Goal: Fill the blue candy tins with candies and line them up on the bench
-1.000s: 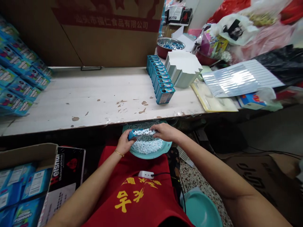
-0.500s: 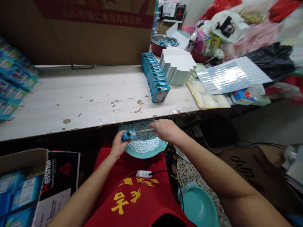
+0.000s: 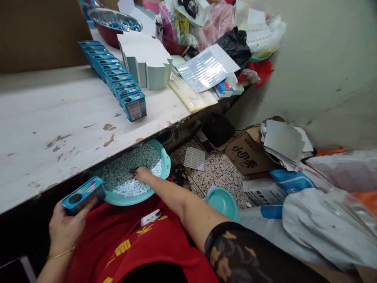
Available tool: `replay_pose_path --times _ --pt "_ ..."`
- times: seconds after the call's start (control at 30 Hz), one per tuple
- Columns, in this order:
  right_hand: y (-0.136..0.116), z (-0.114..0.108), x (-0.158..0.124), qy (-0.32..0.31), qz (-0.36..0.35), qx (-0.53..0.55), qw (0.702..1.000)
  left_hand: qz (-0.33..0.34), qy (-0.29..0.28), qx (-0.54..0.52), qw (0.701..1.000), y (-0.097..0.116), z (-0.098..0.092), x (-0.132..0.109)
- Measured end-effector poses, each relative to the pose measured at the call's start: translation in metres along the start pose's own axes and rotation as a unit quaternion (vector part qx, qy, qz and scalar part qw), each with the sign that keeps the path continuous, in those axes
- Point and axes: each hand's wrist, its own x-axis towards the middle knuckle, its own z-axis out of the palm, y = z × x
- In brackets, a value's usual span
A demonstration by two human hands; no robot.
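Slanting lengthwise toward the basin [image 3: 123, 201], the box [image 3: 85, 193] is gripped by the left hand [image 3: 65, 227] just left of it. The right hand [image 3: 143, 175] is sunk among the pellets [image 3: 132, 189]; whether it is spread or pinching cannot be told.

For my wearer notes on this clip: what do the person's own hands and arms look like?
The left hand is bare, with a thin gold-coloured bangle at the wrist. The right hand is bare too. The right sleeve is black with brownish-orange flowers. No left sleeve shows.
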Motion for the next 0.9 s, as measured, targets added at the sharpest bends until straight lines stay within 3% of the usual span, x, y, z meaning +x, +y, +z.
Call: replay_pose_path --times 0.13,0.27,0.43,0.5,0.6,0.77,0.9 --pt "0.015 -0.029 -0.008 -0.025 -0.076 0.058 0.995 0.042 0.006 -0.071 0.997 -0.005 0.007 0.0" --pt "0.022 -0.076 -0.019 -0.037 -0.137 0.095 0.985 0.132 -0.041 -0.12 0.983 -0.008 0.021 0.001" --pt "0.008 -0.133 -0.031 -0.095 -0.197 0.114 0.969 0.17 -0.061 -0.093 0.979 -0.004 0.045 0.005" --pt "-0.006 -0.148 -0.036 -0.118 -0.205 0.072 0.969 0.194 -0.067 -0.068 0.976 -0.001 0.054 0.005" --pt "-0.031 -0.162 -0.043 -0.129 -0.207 -0.072 0.967 0.236 -0.073 -0.047 0.968 0.003 0.063 0.002" --pt "-0.072 -0.169 -0.053 -0.141 -0.217 -0.293 0.92 0.259 -0.067 -0.015 0.963 0.006 0.065 -0.005" --pt "-0.099 -0.166 -0.056 -0.132 -0.238 -0.356 0.894 0.252 -0.069 -0.016 0.965 0.005 0.065 -0.006"
